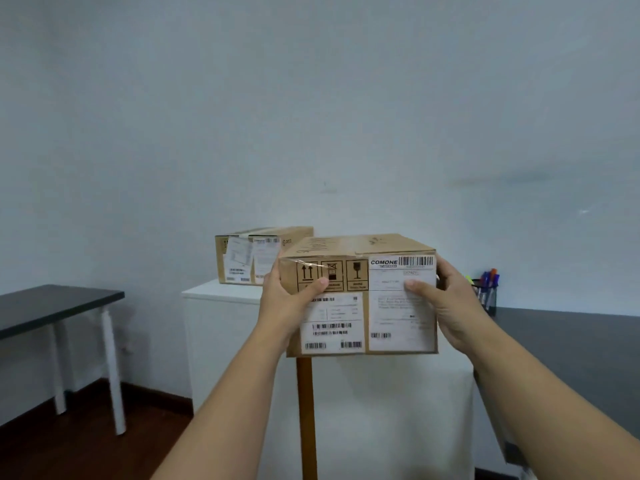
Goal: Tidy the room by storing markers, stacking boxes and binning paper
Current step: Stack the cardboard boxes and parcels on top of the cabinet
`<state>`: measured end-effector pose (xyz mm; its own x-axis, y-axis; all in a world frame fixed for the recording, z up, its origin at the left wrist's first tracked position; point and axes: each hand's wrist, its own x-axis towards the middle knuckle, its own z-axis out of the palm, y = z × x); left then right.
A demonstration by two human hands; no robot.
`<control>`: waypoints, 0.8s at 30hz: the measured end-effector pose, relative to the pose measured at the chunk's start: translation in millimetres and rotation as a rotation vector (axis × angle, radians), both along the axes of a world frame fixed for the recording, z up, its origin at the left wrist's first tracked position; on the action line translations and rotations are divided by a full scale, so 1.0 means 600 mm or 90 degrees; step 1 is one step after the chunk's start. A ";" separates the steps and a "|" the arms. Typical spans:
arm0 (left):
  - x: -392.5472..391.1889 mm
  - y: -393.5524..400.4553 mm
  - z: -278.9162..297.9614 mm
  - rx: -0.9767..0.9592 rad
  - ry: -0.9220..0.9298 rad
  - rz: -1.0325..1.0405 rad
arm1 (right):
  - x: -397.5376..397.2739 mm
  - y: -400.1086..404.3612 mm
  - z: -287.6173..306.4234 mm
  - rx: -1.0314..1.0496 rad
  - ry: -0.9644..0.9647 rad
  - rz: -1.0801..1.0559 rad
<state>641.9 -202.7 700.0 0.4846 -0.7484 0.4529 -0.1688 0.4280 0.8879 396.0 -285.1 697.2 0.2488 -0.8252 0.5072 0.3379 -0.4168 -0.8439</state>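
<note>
With both hands, left grip and right grip, clamping the labelled box aloft, stacking is under way. Next, it likely needs lowering squarely onto the far box on the white table.

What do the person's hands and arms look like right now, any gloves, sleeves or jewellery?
Both arms are bare as far as the frame shows: no sleeves in view. The left hand and right hand wear no gloves. No watch, bracelet or ring is visible on either wrist or on the fingers that show. Nails look short and unpainted, though the picture is slightly soft.
</note>
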 end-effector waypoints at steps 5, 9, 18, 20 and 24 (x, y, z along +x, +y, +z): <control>0.028 -0.074 -0.019 0.031 -0.021 0.065 | 0.036 -0.064 -0.017 -0.022 0.088 -0.059; 0.051 -0.149 -0.029 0.061 -0.091 0.185 | 0.086 -0.123 -0.026 0.012 0.142 -0.151; 0.096 -0.246 -0.113 0.421 -0.452 0.284 | 0.155 -0.229 -0.059 -0.029 0.461 -0.410; 0.112 -0.261 -0.121 0.428 -0.518 0.310 | 0.166 -0.249 -0.059 -0.026 0.508 -0.435; 0.140 -0.289 -0.129 0.366 -0.622 0.332 | 0.194 -0.283 -0.064 -0.035 0.541 -0.431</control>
